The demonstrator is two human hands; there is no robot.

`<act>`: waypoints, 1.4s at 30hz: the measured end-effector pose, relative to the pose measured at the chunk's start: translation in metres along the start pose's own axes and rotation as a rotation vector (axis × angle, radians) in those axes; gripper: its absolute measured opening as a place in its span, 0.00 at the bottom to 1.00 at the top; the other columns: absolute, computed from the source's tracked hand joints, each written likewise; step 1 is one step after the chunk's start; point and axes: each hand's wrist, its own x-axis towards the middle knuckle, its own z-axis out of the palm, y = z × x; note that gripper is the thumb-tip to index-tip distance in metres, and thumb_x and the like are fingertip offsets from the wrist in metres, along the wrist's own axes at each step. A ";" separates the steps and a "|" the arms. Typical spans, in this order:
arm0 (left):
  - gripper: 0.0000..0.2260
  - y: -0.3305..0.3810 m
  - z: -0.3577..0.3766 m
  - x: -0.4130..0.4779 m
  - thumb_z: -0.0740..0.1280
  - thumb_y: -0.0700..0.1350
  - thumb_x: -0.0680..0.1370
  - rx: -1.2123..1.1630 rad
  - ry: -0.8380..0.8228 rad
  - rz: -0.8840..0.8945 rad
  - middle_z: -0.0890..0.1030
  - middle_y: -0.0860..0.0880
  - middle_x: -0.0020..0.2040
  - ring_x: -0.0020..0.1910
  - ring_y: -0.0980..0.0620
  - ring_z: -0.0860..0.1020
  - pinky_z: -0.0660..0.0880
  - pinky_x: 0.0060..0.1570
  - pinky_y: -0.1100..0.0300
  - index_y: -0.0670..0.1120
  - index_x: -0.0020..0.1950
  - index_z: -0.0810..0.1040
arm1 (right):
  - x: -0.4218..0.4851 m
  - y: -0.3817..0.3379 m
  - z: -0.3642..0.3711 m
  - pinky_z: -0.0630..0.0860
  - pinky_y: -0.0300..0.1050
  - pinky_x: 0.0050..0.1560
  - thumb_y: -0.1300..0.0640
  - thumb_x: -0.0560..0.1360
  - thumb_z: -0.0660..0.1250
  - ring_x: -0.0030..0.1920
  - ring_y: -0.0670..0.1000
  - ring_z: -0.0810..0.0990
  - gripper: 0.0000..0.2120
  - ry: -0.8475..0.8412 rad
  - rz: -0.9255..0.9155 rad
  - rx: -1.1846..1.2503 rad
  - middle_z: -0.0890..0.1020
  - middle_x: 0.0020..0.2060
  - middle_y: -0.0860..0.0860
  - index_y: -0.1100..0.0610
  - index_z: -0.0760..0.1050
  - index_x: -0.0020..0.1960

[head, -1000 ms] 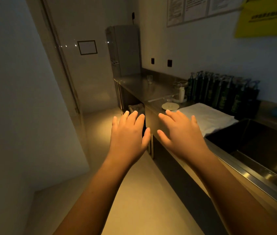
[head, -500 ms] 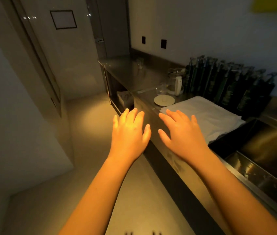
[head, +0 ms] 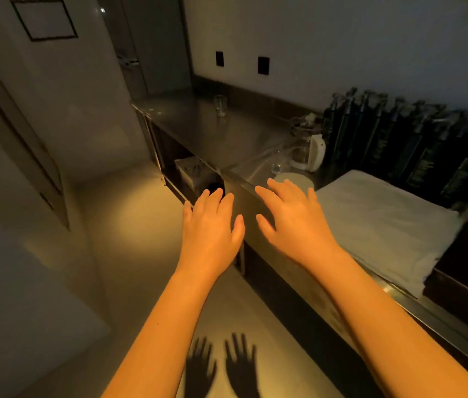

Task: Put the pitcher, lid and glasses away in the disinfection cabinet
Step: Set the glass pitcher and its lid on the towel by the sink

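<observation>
Currently we log both hands empty: left hand (head: 211,225) and right hand (head: 293,222) held out flat, fingers (head: 277,186) spread and grasping nothing.

Item: pitcher (head: 306,147), clear with a pale handle, upright on the steel tabletop (head: 227,136) at our 1 o'clock, against the dark bottles (head: 399,145).
Item: lid (head: 294,180), a pale disc lying flat just past the right fingertips.
Item: glass (head: 278,165), between lid and pitcher; a second glass (head: 220,105) well apart at 12 o'clock.
Item: folded white cloth (head: 384,225), at 2 o'clock.

Change noted: against the frames of a second ago, the view has dipped and drawn nearer, so pitcher and lid sit closer; hand shadows now fall on the floor (head: 129,214). The hands' pose is unchanged. We judge collection is about to begin (the cabinet itself we cannot identify).
</observation>
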 end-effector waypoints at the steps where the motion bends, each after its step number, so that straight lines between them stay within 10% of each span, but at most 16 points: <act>1: 0.22 -0.010 0.002 0.011 0.56 0.50 0.80 0.007 -0.025 0.009 0.62 0.47 0.74 0.74 0.48 0.56 0.50 0.71 0.47 0.46 0.73 0.62 | 0.013 -0.004 0.005 0.51 0.61 0.70 0.50 0.79 0.58 0.74 0.56 0.54 0.25 0.000 0.004 -0.002 0.59 0.74 0.53 0.52 0.58 0.74; 32: 0.22 0.025 0.199 0.295 0.58 0.48 0.79 -0.069 -0.256 0.346 0.62 0.46 0.74 0.74 0.49 0.55 0.48 0.72 0.46 0.46 0.73 0.63 | 0.223 0.201 0.121 0.60 0.66 0.65 0.56 0.73 0.68 0.68 0.61 0.67 0.23 0.031 0.346 0.022 0.72 0.66 0.58 0.56 0.70 0.67; 36: 0.22 0.032 0.225 0.315 0.58 0.48 0.79 -0.090 -0.300 0.370 0.61 0.45 0.74 0.75 0.48 0.54 0.45 0.72 0.48 0.45 0.73 0.62 | 0.228 0.222 0.132 0.52 0.59 0.70 0.51 0.79 0.57 0.73 0.56 0.57 0.24 -0.034 0.383 0.018 0.62 0.73 0.53 0.52 0.60 0.73; 42: 0.21 0.027 0.256 0.341 0.57 0.47 0.72 -0.113 -0.223 0.495 0.77 0.38 0.60 0.62 0.39 0.74 0.69 0.60 0.38 0.38 0.60 0.76 | 0.245 0.240 0.146 0.50 0.57 0.70 0.51 0.79 0.56 0.73 0.55 0.56 0.24 -0.054 0.489 0.065 0.61 0.73 0.52 0.51 0.59 0.73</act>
